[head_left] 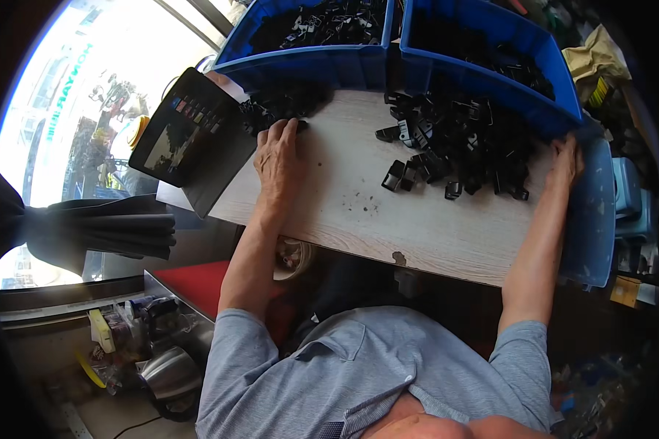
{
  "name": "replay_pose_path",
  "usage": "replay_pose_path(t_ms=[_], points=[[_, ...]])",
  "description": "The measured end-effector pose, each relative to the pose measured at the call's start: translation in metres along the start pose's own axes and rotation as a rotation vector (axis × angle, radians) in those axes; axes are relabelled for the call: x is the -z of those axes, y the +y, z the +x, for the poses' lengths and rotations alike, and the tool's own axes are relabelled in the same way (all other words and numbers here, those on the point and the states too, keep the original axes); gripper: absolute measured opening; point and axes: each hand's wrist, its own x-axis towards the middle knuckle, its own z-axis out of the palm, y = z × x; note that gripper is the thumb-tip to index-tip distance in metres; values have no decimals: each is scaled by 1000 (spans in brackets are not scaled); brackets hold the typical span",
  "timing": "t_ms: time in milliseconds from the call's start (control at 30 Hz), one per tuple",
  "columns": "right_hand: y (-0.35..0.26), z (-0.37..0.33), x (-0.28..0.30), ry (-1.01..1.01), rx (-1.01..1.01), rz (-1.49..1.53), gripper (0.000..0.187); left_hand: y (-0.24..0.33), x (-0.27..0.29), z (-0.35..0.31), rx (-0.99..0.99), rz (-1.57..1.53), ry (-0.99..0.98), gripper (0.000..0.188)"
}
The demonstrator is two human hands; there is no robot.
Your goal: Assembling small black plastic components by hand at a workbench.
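Note:
At the left of the table, my left hand point(277, 164) lies over the near edge of a small heap of black parts point(289, 101). Its fingers are stretched forward and slightly bent, and their tips touch the parts. To the right is a larger, loose pile of small black clip-like parts point(476, 143), some with shiny metal pieces. Past that pile, my right hand point(565, 162) is at the table's right edge, its fingers curled at the rim of a blue bin point(593, 212). Its fingertips are partly hidden.
Two blue bins, left point(307, 66) and right point(490, 80), hold black parts along the back. A tablet point(183, 128) leans on a dark stand left of my left hand. Below the table stand a bucket point(293, 260) and a metal kettle point(172, 374).

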Motion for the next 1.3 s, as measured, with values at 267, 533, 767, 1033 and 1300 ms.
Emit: replay_pose_path(t_ms=[267,533,767,1033,1300], points=[[-3,-11,1,0,50,-14,36,-3,1,-11,-188,-140,29,34],[-11,-38,-15,-14,106,-57,39,6,5,-17,-288,-261,64,33],[-31,-62,6,9,62,10,29,8,2,-19,-321,-257,73,38],[-70,-132,30,-27,33,-106,32,15,9,-18,-456,-308,44,33],[-79,-177,45,-238,-90,-190,27,10,2,-18,-363,-281,61,29]])
